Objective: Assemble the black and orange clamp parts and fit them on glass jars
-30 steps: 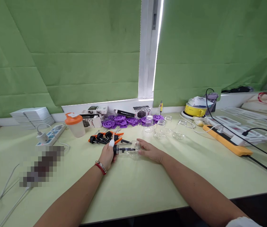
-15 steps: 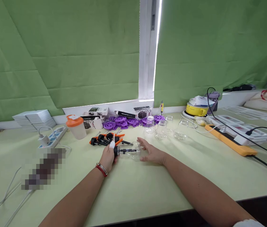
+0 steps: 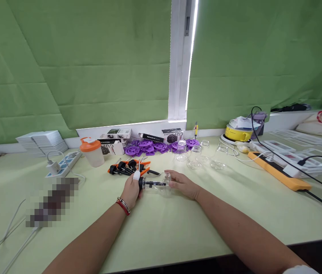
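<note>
Held the bottle flat on the desk: left hand pinched shut on its cap, right hand wrapped loosely round its far end. Best kept steady.

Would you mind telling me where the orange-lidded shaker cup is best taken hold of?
Probably around its pale body, below the lid. The shaker cup stands upright on the table, so a hand coming in level from the front, open side can wrap its round wall. The power strip lies on its left, and small boxes crowd its right and back.
</note>
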The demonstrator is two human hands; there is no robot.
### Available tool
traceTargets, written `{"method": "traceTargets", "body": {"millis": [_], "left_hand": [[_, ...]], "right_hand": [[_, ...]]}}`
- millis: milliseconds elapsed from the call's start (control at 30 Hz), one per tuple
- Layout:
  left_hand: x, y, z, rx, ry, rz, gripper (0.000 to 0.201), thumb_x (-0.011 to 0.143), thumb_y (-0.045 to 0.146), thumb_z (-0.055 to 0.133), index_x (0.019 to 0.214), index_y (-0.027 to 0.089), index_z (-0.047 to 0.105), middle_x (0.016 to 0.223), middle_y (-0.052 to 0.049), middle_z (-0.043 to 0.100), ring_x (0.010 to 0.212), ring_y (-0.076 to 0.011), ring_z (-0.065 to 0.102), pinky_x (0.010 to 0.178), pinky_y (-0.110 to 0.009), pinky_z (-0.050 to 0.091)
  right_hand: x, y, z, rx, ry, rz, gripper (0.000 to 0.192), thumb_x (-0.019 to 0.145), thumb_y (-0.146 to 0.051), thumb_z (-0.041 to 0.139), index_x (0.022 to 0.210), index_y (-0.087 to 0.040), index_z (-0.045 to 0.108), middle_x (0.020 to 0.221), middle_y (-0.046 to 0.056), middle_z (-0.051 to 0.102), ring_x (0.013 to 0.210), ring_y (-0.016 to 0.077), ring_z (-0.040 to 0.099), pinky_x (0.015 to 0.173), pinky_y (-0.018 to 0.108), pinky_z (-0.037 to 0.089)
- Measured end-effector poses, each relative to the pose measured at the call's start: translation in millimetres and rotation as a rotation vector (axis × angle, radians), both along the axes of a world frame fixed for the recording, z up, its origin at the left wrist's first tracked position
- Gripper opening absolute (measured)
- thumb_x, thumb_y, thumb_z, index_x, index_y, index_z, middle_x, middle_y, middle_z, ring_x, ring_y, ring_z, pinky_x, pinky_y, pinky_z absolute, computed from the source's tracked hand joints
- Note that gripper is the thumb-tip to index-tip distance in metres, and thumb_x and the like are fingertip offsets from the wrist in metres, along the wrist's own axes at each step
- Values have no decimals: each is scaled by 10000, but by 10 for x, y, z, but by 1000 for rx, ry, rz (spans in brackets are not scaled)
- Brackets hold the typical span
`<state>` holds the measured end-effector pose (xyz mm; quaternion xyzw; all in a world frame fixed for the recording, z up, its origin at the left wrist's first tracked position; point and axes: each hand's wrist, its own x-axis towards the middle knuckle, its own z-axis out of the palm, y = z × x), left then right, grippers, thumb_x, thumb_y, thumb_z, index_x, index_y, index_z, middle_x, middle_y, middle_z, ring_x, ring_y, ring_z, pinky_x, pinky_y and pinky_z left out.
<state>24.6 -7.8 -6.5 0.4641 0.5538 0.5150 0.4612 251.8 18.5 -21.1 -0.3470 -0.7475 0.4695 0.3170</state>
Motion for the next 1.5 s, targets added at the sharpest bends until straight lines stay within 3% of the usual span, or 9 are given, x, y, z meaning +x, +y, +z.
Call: {"method": "traceTargets", "body": {"millis": [133,200,333,633,933,1067,1200,1367,1500], "left_hand": [[-9,14,-9,-11,-20,5,395,802,544,415,624,194,459,420,57,438,285,-78,340,304,-227,262],[-26,39,-38,-10,-39,14,385,790,546,432,625,199,437,436,56,451,284,-79,345,295,-225,264],[-51,77,-98,-8,-72,32,420,781,589,413,640,194,440,456,46,469,286,-78,355,292,-222,268],[-47,72,-110,22,-65,43,457,789,614,384,657,185,468,466,41,475,280,-74,344,287,-228,254],[-33,48,-93,28,-45,26,445,799,606,388,657,191,456,449,50,457,285,-76,341,287,-224,260],[-35,50,-84,35,-55,44,437,793,600,397,658,189,454,460,45,465,288,-79,350,286,-230,275],[-48,72,-85,24,-84,46,455,804,603,364,710,176,492,464,43,475,288,-84,355,283,-227,272],[-50,84,-97,10,-100,48,467,796,620,362,708,179,486,450,40,482,283,-90,353,275,-227,267],[-44,81,-99,4,-99,56,468,788,628,373,670,185,466,447,33,493,282,-88,358,277,-228,273]], "right_hand": [[-25,-10,51,99,-19,42,516,847,-586,400,1093,-197,633,1271,84,509,1341,244,249,1087,414,236],[-18,-2,31,78,-5,42,556,846,-577,417,1254,-214,517,1337,88,451,1325,241,282,1085,424,233],[9,20,-42,61,-17,41,911,706,-516,656,1433,-264,168,1452,109,278,1309,271,304,1061,457,258],[-4,14,-34,63,-45,12,832,682,-507,678,1382,-264,299,1379,94,391,1279,267,348,1060,455,266],[-2,59,-69,17,-37,29,622,777,-607,510,1249,-201,519,1476,86,232,1336,266,263,1090,408,232],[-13,37,-50,19,-58,10,720,788,-619,478,1373,-217,360,1484,100,212,1349,259,232,1101,420,199],[-9,4,-41,72,-38,29,978,697,-539,655,1446,-270,86,1489,108,183,1335,265,258,1079,449,237],[-10,-4,-31,105,-59,25,881,686,-477,690,1403,-284,216,1395,96,359,1307,258,308,1066,462,256],[-11,28,-64,109,-59,14,846,694,-487,677,1394,-272,252,1396,96,361,1299,261,324,1064,459,265]]}}
